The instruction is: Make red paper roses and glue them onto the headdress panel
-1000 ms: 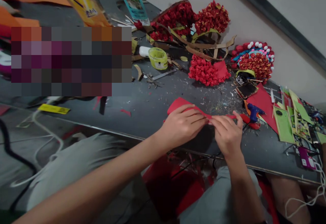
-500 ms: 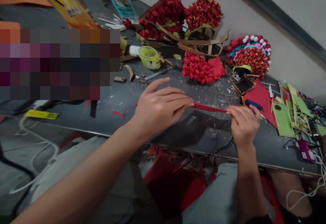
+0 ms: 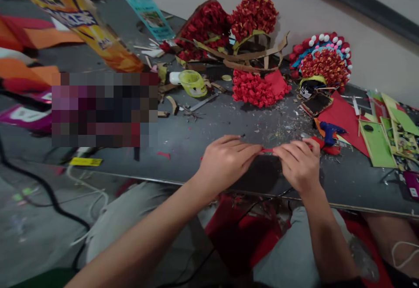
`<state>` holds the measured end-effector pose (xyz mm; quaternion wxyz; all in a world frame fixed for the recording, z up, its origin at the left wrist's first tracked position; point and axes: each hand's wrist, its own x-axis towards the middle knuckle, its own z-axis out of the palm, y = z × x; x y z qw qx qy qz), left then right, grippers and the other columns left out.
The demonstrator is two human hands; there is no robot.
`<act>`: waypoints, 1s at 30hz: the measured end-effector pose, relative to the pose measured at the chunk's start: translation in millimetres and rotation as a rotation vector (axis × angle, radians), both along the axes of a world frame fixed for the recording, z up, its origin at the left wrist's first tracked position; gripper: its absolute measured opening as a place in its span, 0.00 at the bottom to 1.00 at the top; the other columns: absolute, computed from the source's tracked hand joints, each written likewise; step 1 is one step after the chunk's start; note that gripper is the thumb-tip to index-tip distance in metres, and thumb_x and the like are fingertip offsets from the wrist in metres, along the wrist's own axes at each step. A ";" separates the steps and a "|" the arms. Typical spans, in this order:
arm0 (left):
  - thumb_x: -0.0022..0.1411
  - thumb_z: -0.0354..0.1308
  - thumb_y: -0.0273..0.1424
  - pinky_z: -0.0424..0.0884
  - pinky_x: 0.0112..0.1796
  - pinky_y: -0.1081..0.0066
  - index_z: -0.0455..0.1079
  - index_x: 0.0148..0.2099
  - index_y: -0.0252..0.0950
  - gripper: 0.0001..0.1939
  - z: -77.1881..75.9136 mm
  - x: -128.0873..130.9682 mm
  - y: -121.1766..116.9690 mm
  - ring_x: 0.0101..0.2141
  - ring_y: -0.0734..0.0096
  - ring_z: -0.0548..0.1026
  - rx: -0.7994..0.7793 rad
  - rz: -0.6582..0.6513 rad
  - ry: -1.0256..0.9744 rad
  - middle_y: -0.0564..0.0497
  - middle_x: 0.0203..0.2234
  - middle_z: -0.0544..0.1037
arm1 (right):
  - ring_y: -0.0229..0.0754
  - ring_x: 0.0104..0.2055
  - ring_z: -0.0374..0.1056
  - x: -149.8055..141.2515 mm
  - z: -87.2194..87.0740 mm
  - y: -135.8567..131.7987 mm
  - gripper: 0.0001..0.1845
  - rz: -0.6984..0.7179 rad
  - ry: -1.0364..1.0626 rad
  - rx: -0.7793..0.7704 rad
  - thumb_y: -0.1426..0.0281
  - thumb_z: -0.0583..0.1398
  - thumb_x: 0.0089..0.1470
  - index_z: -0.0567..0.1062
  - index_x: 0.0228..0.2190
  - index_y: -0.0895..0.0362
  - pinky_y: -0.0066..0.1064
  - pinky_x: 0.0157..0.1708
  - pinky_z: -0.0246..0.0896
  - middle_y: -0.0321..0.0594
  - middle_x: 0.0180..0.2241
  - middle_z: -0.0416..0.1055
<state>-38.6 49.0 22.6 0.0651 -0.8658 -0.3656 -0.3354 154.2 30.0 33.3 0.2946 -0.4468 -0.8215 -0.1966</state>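
Head cam, going left to right: way off to the left of both hands there's a yellow-and-orange packet [image 3: 101, 39], and up and a bit left of the left hand sits a yellow-green tub [image 3: 192, 88].

Then the left hand [image 3: 229, 157], fingers bunched and pinching a red strip [image 3: 268, 150]. What's changed: half a second ago the hands were further apart with a longer run of red stretched between them, and now they've closed in so only a short bit shows. I'd read that as the strip still being worked by the fingers, not finished with.

So the strip is right in the gap between the two sets of fingertips; can't tell how much is tucked behind them. A red flower cluster [image 3: 250, 91] lies beyond that gap.

Right hand [image 3: 299, 161] is pinching the other side of it, fingers curled. Just right of that hand is a blue glue gun [image 3: 330, 133].
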 end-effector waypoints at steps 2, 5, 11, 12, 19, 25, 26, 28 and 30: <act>0.66 0.48 0.29 0.72 0.29 0.70 0.77 0.32 0.39 0.16 2.6 -7.9 2.7 0.23 0.70 0.77 -0.033 0.026 -0.008 0.53 0.22 0.80 | 0.36 0.34 0.68 9.5 2.4 1.3 0.11 -0.062 0.028 0.010 0.76 0.55 0.57 0.75 0.30 0.50 0.36 0.51 0.49 0.29 0.29 0.77; 0.66 0.47 0.32 0.67 0.22 0.74 0.77 0.32 0.39 0.18 3.9 -14.2 5.4 0.21 0.72 0.76 -0.118 0.021 -0.113 0.53 0.22 0.80 | 0.37 0.34 0.69 23.7 3.5 5.7 0.12 -0.183 0.122 0.033 0.77 0.55 0.56 0.75 0.29 0.50 0.38 0.50 0.51 0.30 0.29 0.77; 0.64 0.49 0.36 0.62 0.20 0.77 0.77 0.32 0.39 0.16 1.0 -10.4 4.6 0.18 0.75 0.72 -0.440 -0.011 -0.246 0.53 0.22 0.79 | 0.40 0.33 0.70 56.0 0.9 14.3 0.10 -0.336 0.288 0.054 0.71 0.55 0.57 0.76 0.28 0.54 0.37 0.44 0.57 0.37 0.29 0.77; 0.64 0.50 0.37 0.62 0.19 0.77 0.77 0.32 0.39 0.16 1.9 -11.8 5.8 0.17 0.76 0.71 -0.483 0.008 -0.280 0.54 0.21 0.79 | 0.42 0.33 0.70 65.6 1.4 15.2 0.11 -0.399 0.363 0.089 0.68 0.55 0.58 0.76 0.28 0.55 0.36 0.41 0.59 0.39 0.28 0.76; 0.63 0.50 0.39 0.59 0.16 0.79 0.71 0.29 0.35 0.16 -2.2 -16.9 18.2 0.17 0.77 0.65 -0.708 0.132 -0.642 0.55 0.17 0.72 | 0.41 0.33 0.71 44.9 -3.5 11.1 0.23 -0.024 0.920 -0.816 0.49 0.57 0.50 0.75 0.34 0.55 0.33 0.35 0.67 0.40 0.32 0.76; 0.66 0.47 0.43 0.71 0.27 0.74 0.67 0.52 0.34 0.21 -19.4 -7.0 15.2 0.29 0.69 0.74 -0.735 0.046 -0.569 0.48 0.34 0.79 | 0.38 0.28 0.71 -20.2 -15.3 2.8 0.20 0.136 1.083 -1.096 0.51 0.56 0.52 0.76 0.30 0.54 0.30 0.31 0.68 0.36 0.25 0.74; 0.65 0.47 0.43 0.73 0.31 0.71 0.64 0.56 0.34 0.23 -20.8 -6.4 14.0 0.34 0.66 0.76 -0.710 0.046 -0.522 0.45 0.40 0.78 | 0.37 0.26 0.70 -21.4 -16.0 2.4 0.19 0.095 1.084 -1.057 0.53 0.56 0.53 0.76 0.27 0.55 0.29 0.29 0.67 0.35 0.23 0.73; 0.64 0.48 0.44 0.73 0.42 0.63 0.60 0.60 0.33 0.28 -22.3 -5.5 11.3 0.45 0.58 0.74 -0.657 0.063 -0.432 0.40 0.51 0.72 | 0.37 0.24 0.68 -20.1 -16.8 1.5 0.18 0.014 1.033 -0.966 0.56 0.57 0.53 0.75 0.24 0.56 0.27 0.27 0.64 0.35 0.21 0.72; 0.59 0.53 0.48 0.68 0.49 0.55 0.58 0.61 0.32 0.35 -22.7 -3.6 8.3 0.52 0.51 0.69 -0.672 0.044 -0.388 0.37 0.56 0.65 | 0.36 0.23 0.67 -19.0 -16.7 0.1 0.16 -0.037 0.944 -0.876 0.59 0.58 0.53 0.76 0.23 0.57 0.26 0.26 0.61 0.35 0.20 0.72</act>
